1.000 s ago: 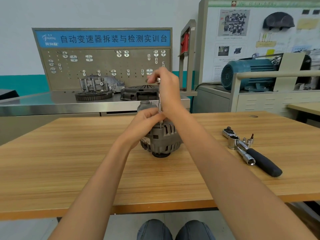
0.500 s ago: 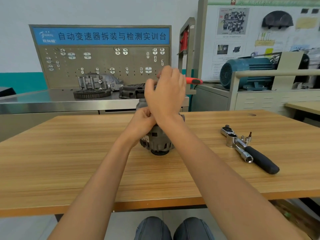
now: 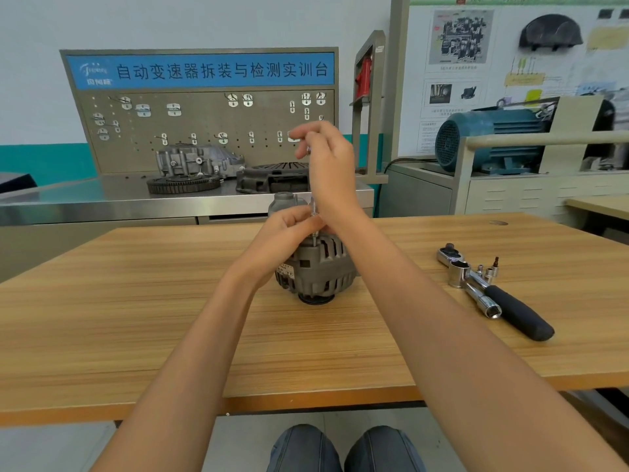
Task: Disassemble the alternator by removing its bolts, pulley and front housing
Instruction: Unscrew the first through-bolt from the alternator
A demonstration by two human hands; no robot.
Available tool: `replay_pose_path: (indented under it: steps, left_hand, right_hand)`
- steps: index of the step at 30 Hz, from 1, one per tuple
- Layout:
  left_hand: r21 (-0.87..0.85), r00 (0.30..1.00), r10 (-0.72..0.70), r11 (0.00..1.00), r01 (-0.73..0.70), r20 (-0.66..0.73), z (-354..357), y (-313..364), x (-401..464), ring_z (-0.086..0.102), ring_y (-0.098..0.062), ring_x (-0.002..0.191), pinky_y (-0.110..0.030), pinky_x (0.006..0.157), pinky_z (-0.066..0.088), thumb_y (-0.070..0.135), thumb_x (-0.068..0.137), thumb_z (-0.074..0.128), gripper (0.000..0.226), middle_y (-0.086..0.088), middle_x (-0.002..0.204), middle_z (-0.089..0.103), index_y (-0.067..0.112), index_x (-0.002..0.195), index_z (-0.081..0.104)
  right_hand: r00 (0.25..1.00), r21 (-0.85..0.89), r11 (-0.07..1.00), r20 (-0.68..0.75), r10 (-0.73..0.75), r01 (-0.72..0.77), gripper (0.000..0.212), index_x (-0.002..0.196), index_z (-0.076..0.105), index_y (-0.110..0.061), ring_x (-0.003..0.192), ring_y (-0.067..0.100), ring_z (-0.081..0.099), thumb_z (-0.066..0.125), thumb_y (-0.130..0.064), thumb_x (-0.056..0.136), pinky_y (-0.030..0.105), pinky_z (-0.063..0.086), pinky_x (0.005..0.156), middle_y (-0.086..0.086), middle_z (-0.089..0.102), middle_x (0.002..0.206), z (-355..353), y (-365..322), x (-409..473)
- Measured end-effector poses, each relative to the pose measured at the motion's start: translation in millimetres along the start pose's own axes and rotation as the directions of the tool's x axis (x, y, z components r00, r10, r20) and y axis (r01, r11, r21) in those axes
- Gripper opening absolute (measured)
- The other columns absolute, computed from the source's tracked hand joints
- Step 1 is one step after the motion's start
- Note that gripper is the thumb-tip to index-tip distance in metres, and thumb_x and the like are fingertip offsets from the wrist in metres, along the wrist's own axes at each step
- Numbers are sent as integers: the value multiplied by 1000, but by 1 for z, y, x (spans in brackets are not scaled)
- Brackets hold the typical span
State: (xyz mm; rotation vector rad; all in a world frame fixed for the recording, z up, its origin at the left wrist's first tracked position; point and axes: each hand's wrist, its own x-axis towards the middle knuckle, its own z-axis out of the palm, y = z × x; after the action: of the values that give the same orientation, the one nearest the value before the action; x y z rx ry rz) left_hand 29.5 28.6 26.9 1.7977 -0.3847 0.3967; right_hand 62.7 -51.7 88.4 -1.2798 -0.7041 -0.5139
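A grey finned alternator (image 3: pixel 320 270) stands on the wooden table (image 3: pixel 136 318) with its dark pulley end down. A thin metal driver (image 3: pixel 313 207) rises upright from a bolt on the alternator's top edge. My left hand (image 3: pixel 286 233) rests on top of the alternator and pinches the driver's lower shaft. My right hand (image 3: pixel 332 165) is above it, fingers closed around the driver's upper end, with the tip showing between the fingertips. The bolt head is hidden by my left hand.
A ratchet wrench with a black handle (image 3: pixel 510 308) lies on the table to the right, beside a large socket (image 3: pixel 457 274) and a few small bits (image 3: pixel 490 270). Behind the table is a steel bench (image 3: pixel 102 199) with gearbox parts, and a blue motor (image 3: pixel 486 141) at the right.
My right hand rolled at the wrist around the driver's top and came back to a fingertip grip. My left hand and the alternator stayed in place.
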Motion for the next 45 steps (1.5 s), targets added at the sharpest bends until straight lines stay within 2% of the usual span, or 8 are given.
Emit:
replay_pose_path:
  steps: [5,8,13,16,22,29,38,45]
  left_hand:
    - [-2,1000,5,1000,-5,15,-2,0,-1,67,-1,70,-12,58,49,22,94,53,35,12,75,73,38,70,73]
    - [16,1000,-8,1000,7,15,-3,-1,0,67,-4,69,-15,59,51,23,94,54,33,10,75,73,35,71,73]
    - [53,1000,-1,999,0,8,-3,-3,0,66,-2,67,-15,59,49,24,95,53,35,12,72,72,37,68,73]
    - [76,1000,2,997,-2,2,-2,-4,0,56,4,52,-10,49,43,8,96,49,54,16,55,63,38,55,69]
    - [104,998,-13,994,19,-59,1,-9,2,45,4,37,-8,40,33,-8,88,42,64,14,38,50,28,38,58]
    - [84,998,17,996,-13,-58,0,-8,3,59,7,52,-8,45,41,9,94,52,54,19,54,64,43,56,69]
    - [36,1000,-2,999,3,-22,0,-5,3,67,-2,69,-16,56,49,23,94,56,24,10,75,73,29,78,73]
    - [67,1000,-16,998,17,-25,-1,-6,3,69,-6,74,-21,61,54,27,93,56,16,9,80,74,23,87,71]
  right_hand:
    - [983,100,980,75,166,-173,27,81,60,-10,69,15,55,39,7,83,0,40,57,8,60,77,13,-7,3]
    - [968,135,962,107,226,-239,31,74,60,-12,72,7,61,36,7,81,30,42,99,2,60,61,14,-10,5]
    - [980,179,964,9,199,-197,31,70,55,-11,60,4,55,35,7,84,14,45,70,1,54,60,11,-9,2]
    - [995,-103,994,-98,-30,19,25,83,56,-8,66,11,48,35,-1,93,14,39,56,1,51,72,13,0,-7]
    - [926,-741,647,-94,-365,180,23,93,58,-2,83,20,49,38,-13,96,36,42,82,3,50,81,13,6,-9]
    - [990,-360,929,-68,-124,91,23,80,51,-7,79,18,48,35,-9,96,29,35,64,5,51,79,11,6,-1]
    - [991,72,990,63,114,-119,33,69,58,-16,68,7,50,37,-1,89,0,40,57,-1,52,64,12,-2,5]
    - [964,278,924,117,237,-261,32,68,57,-11,64,5,59,36,4,85,28,50,84,-6,54,50,6,-6,6]
